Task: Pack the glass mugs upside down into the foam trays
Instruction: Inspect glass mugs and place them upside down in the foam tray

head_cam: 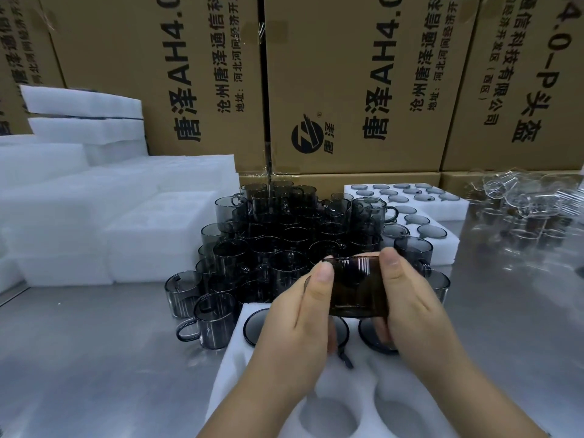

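The left hand [303, 314] and right hand [414, 306] clasp a smoky glass mug [357, 286] sideways between them at centre frame, above the near foam tray [360, 371]; slick glass could slip while turning and chip the seated mugs [254, 325] below

Brushed-metal table [94, 358], reflective. Near edge: white foam tray [234, 368] lying flat, dark mug bases in its far row, round pockets open in the near row. Just behind it and touching, a piled cluster of smoky grey mugs [268, 235], mostly upright. Back right: filled foam trays [455, 210] showing bases up. Left side: stacked white foam blocks [126, 222]. Far right: clear glass mugs [531, 197], jumbled.
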